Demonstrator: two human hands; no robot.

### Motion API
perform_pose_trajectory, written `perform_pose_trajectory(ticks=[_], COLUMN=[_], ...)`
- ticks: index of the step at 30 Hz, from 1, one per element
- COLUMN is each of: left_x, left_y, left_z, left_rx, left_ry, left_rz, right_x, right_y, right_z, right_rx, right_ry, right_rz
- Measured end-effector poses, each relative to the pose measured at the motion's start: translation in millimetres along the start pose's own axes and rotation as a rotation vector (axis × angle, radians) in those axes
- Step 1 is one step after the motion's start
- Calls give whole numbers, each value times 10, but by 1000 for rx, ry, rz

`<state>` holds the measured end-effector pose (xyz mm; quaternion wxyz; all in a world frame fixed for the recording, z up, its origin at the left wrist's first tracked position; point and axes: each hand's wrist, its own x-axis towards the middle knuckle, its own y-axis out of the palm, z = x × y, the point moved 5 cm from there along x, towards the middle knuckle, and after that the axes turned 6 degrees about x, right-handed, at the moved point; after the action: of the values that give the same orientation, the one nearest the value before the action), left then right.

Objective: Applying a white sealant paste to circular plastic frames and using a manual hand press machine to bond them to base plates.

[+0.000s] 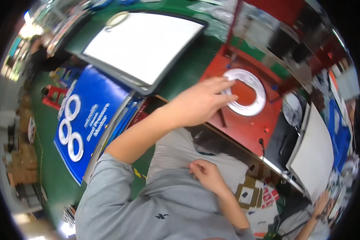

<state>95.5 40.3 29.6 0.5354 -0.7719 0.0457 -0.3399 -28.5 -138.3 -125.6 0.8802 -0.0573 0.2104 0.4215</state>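
A flat white ring [259, 94] lies on a red plate-like fixture [244, 134] at the right of the bench. My left hand [206, 98] reaches in from the left with its fingers stretched and apart. Two of its fingertips overlap the ring's left band; whether they press on it or hover just above is not clear. Low in front of my body, my right hand [208, 174] is closed, its fingers curled toward the thumb. What those fingers hold, if anything, is hidden.
Left stands a blue box [108, 94] printed with white rings. Behind it is a white panel in a dark frame [148, 44]. Right of the fixture sits a pale curved panel [314, 148]. Another person's hand [322, 202] shows at lower right, near cardboard boxes [248, 194].
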Motion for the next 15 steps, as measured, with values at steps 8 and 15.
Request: perform_pose_trajectory(ticks=[8, 15], left_x=[-856, -3394], left_y=[-1162, -1870], left_z=[593, 1730], left_rx=[94, 803], left_ry=[-518, -1322], left_rz=[-505, -373], right_x=[86, 177], right_y=[76, -30], right_z=[192, 172], right_rx=[-11, -26], right_ry=[11, 38], right_rz=[90, 59])
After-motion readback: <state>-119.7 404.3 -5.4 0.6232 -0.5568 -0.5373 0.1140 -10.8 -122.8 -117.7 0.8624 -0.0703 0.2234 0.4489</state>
